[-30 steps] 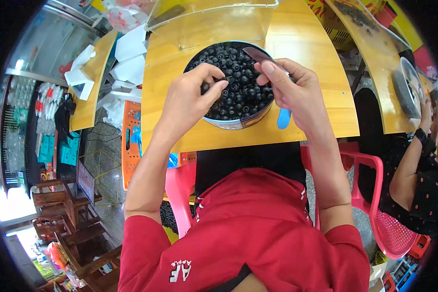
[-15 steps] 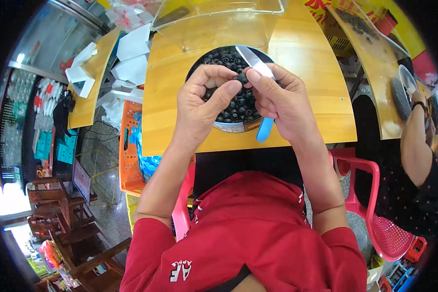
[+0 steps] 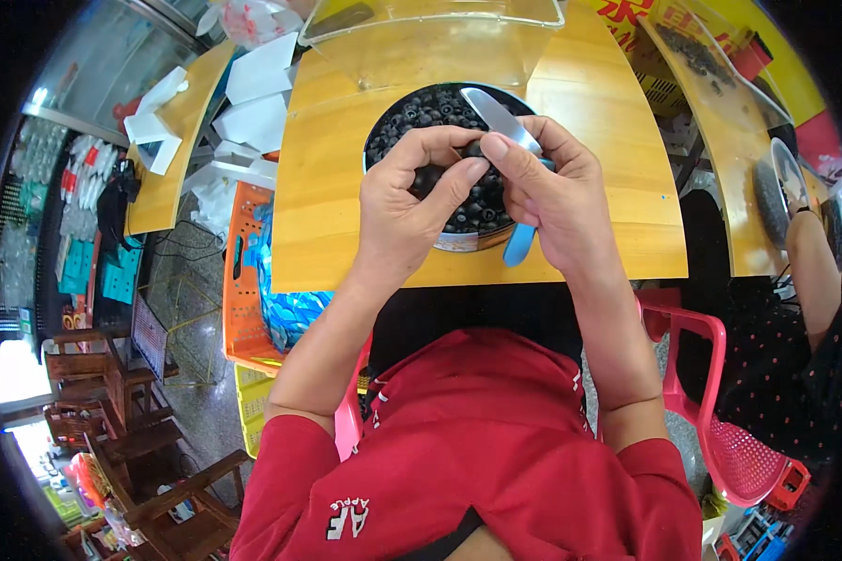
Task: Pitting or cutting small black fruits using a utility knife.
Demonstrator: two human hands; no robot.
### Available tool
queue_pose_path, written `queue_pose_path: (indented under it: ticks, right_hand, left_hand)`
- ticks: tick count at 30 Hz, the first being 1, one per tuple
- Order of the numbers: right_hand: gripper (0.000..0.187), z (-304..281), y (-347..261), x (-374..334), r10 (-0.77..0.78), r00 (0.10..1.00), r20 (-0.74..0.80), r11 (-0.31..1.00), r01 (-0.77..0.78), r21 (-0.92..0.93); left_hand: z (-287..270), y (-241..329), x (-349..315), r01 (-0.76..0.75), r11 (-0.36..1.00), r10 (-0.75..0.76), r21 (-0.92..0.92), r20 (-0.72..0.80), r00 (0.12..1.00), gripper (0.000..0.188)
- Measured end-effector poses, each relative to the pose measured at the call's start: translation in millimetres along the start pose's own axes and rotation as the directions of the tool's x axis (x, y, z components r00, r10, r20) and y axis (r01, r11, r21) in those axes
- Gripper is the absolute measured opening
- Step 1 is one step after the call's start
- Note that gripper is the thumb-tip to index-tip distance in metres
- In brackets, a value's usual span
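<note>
Over a round container (image 3: 457,241) full of small dark round pieces (image 3: 485,213), several with a ring-like hollow at one end, my two hands meet. Thumb and finger of my left hand (image 3: 412,192) pinch one such dark piece (image 3: 471,149), largely covered by the fingertips. My right hand (image 3: 563,187) touches it from the other side with its thumb. Gripped in that same hand is a knife (image 3: 499,117); its silvery blade points up and away to the left, and its blue handle sticks out below the palm. What kind the dark pieces are I cannot tell.
A clear plastic bin (image 3: 430,61) stands behind the container on the wooden table (image 3: 627,196). At left is an orange crate (image 3: 239,313) holding blue plastic. On the right, a person's arm (image 3: 814,271) reaches to another table, near a pink chair (image 3: 711,402).
Both hands have shifted slightly to the right, still pinching the dark piece. The knife has turned a little and shows a more silvery blade. The person's arm at right has moved.
</note>
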State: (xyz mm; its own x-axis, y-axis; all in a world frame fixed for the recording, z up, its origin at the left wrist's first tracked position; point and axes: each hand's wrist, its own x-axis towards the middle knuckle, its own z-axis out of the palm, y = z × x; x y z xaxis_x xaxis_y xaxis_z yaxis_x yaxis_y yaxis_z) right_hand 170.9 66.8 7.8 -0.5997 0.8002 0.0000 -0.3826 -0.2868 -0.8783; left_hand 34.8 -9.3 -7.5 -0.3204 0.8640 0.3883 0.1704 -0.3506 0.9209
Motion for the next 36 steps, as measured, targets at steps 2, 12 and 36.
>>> queue_pose_path:
  ticks: [2,12,36]
  right_hand:
    - [0.018,-1,1,1,-0.002,1.000,0.005,1.000,0.002,0.003]
    - [0.018,-2,-3,1,0.055,0.997,0.048,0.998,-0.056,0.010]
    - [0.024,-15,-3,-6,-0.055,0.989,0.134,0.935,0.098,-0.340]
  left_hand:
    - [1,0,0,-0.003,1.000,0.003,0.003,-0.009,1.000,0.021]
    - [-7,-3,1,0.168,0.938,-0.156,-0.302,0.061,0.986,0.019]
    - [-4,-8,2,0.192,0.898,-0.183,-0.396,0.061,0.981,0.022]
